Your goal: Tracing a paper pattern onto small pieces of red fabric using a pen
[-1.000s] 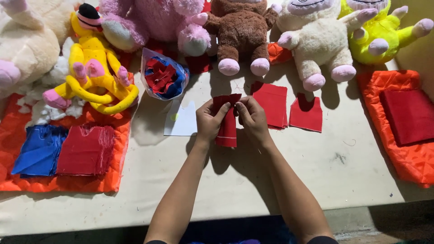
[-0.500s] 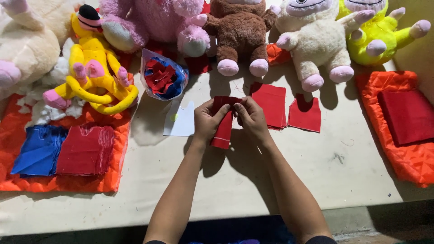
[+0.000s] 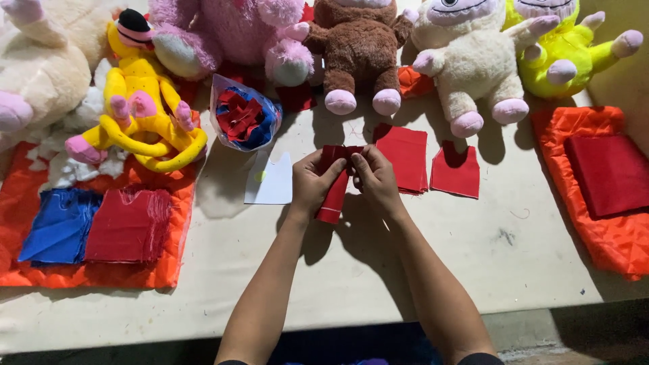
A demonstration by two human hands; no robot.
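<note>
Both my hands hold a small red fabric piece point(image 3: 336, 192) above the middle of the table. My left hand point(image 3: 313, 182) pinches its top left part and my right hand point(image 3: 374, 179) pinches its top right part. The cloth hangs down between my thumbs, folded lengthwise. Just right of my hands lie a stack of red fabric squares point(image 3: 406, 157) and a red vest-shaped cut piece point(image 3: 455, 170). A white paper sheet point(image 3: 270, 182) lies to the left of my left hand.
Plush toys line the far edge: a yellow one point(image 3: 142, 108), a pink one point(image 3: 223, 34), a brown one point(image 3: 362, 47), a cream one point(image 3: 466, 61). A clear bag of red and blue scraps point(image 3: 243, 118). Blue point(image 3: 57, 226) and red point(image 3: 128, 226) fabric stacks lie left, a dark red stack point(image 3: 608, 172) right.
My hands have shifted slightly along the top edge of the red piece. The cloth hangs a little more to the left and narrower than before.
</note>
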